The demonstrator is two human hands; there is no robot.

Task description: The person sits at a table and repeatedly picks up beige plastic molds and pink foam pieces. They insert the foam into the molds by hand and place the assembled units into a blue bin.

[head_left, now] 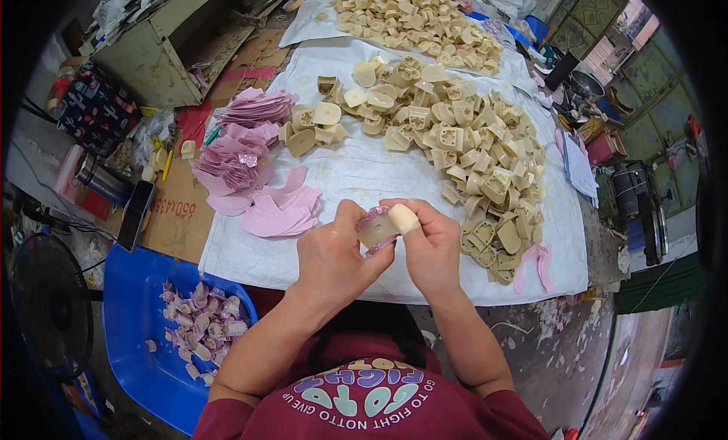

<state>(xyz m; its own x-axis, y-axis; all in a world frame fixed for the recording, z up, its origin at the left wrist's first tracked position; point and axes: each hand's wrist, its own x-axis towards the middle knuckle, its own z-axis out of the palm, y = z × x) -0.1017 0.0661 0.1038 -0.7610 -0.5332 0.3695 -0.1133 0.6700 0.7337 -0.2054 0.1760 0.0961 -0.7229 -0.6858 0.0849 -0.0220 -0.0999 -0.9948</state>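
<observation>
At far left stood a dark fan (53, 307), next to a blue basin (125, 357) below the tabletop's near-left corner, holding a heap of small pieces partly covered in pinkish purple (201, 319). On the tabletop's left side were a phone (136, 215), a metal bottle (110, 181) and a yellow-handled tool (167, 163). To their right, near the left edge of a white sheet (364, 167) spread over the tabletop, rose a stack of pink cut-outs (239, 156), with a looser fan of pink cut-outs (284, 209) nearer the person. Above the tabletop's near edge, around its middle, a beige piece with sparkly pink edging (377, 233) was held between both bare hands. The left hand (330, 250) pinched its left side, fingers closely bent; the right hand (432, 247), a pale cover on one digit, gripped its right side narrowly. Beyond and rightward, bare beige molded pieces (478, 137) lay in a curving pile. Pink strips (542, 267) lay by the tabletop's near-right corner.
</observation>
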